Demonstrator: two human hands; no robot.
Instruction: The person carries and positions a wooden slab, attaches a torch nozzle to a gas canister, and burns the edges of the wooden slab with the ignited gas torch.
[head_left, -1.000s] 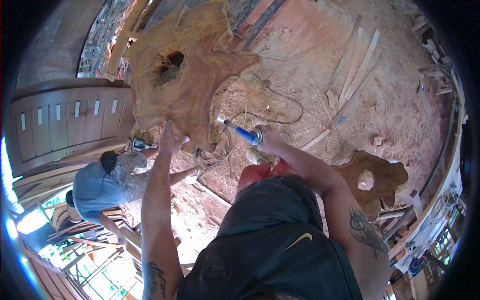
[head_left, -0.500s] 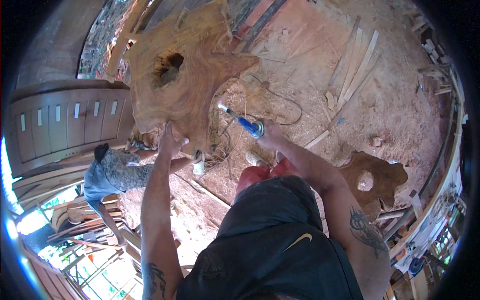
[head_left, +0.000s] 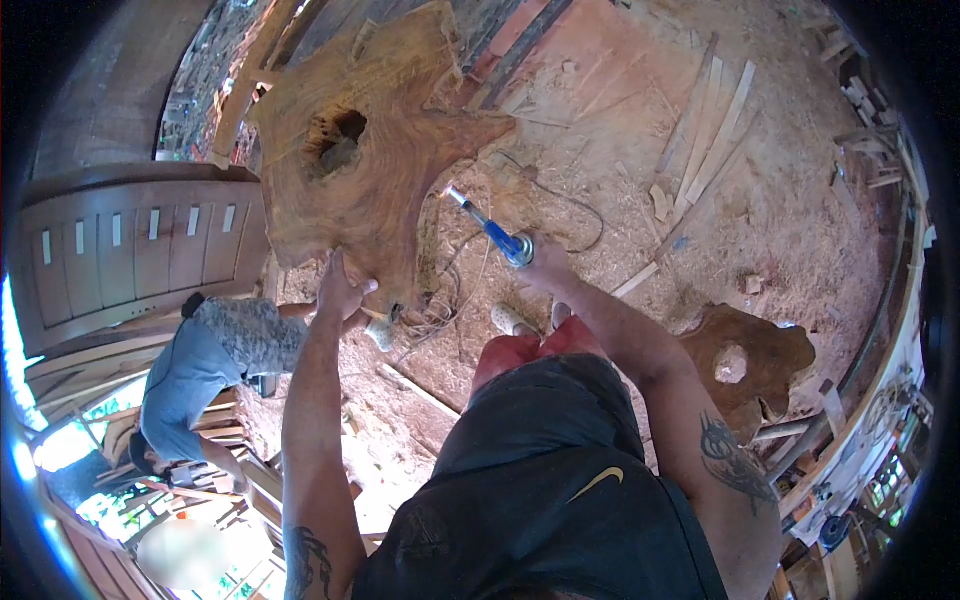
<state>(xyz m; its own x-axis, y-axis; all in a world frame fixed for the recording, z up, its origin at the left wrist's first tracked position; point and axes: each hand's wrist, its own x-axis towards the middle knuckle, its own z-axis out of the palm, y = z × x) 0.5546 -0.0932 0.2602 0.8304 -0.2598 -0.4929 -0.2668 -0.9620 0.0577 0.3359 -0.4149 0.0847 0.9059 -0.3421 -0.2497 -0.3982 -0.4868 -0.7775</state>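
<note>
My right hand (head_left: 543,266) is wrapped round a blue gas torch (head_left: 507,242). Its metal nozzle points up and left, with a bright glow at the tip close to the inner curved edge of a large wooden slab (head_left: 390,170). This slab has an irregular outline, swirling grain and a dark hole. At its lower edge rests my left hand (head_left: 343,292), fingers stretched onto the wood and thumb spread to the side. The undersides of the left fingers are hidden.
Another person (head_left: 190,375) bends over at the left beside stacked boards. A smaller slab (head_left: 745,360) with a hole lies on the sawdust floor at right. Long wood strips (head_left: 718,130) and a dark cable (head_left: 590,240) lie on the floor. A panelled door (head_left: 140,250) stands left.
The torch tip has moved up and slightly right, closer to the slab's edge. My left hand stays at the slab. The other person has bent lower and shifted left.
</note>
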